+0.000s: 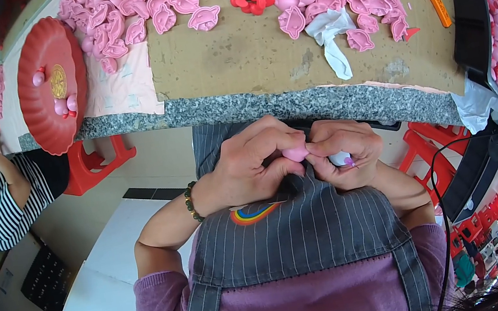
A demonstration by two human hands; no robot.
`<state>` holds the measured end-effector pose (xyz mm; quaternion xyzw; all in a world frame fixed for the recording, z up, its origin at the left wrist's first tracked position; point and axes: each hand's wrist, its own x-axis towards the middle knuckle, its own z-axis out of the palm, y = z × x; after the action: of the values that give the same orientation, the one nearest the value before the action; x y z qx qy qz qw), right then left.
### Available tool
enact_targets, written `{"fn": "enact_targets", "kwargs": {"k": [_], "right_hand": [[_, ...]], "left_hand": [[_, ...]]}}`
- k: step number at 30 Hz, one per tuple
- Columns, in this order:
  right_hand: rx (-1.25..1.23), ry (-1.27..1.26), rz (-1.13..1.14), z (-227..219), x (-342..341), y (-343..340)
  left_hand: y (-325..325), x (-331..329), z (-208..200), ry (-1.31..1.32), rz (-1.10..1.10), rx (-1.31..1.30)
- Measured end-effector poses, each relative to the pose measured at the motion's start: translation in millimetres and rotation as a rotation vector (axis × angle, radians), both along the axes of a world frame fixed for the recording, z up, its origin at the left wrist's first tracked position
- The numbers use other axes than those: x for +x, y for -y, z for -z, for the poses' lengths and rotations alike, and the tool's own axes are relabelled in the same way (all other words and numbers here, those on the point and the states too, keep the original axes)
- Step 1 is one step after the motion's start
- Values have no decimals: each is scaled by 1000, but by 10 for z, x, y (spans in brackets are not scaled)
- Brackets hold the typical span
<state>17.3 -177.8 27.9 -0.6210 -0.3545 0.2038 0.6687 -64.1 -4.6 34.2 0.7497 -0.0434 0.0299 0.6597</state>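
Observation:
In front of my apron, just off the table's near edge, my left hand (256,161) is closed round a small, rounded pink plastic piece (295,153). My right hand (350,150) meets it from the other side, thumb and forefinger pinched at the piece's right end. Tucked in the curled fingers of that same hand is a small white object (340,159) with a purple bit at its end; its kind is mostly hidden. Loose pink shell-like pieces (203,18) are heaped across the table's far part, with small red caps (256,0) among them.
A red scalloped tray (33,65) holding a few pink-and-red pieces stands at the table's left. Crumpled white tissue (334,46) and an orange cutter knife (435,4) lie right. The table has a granite edge (242,106). Someone in a striped shirt (17,196) works far left.

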Motion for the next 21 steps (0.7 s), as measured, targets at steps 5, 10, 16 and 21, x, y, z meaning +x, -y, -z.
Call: {"fn": "enact_targets", "kwargs": {"k": [5,10,16,21], "right_hand": [[-13,10,-5,-8,12,-10],[-5,8,-4,-5,12,-16],[5,-5,-4,5,1,-20],[1,-9,-4,20,-4,-7]], "left_hand": [[-3,0,10,7,-2,2],[-5,-1,10,3,-4,-5],[-9,-1,3,2,-4,8],[-10,5,16,-2,3,0]]}}
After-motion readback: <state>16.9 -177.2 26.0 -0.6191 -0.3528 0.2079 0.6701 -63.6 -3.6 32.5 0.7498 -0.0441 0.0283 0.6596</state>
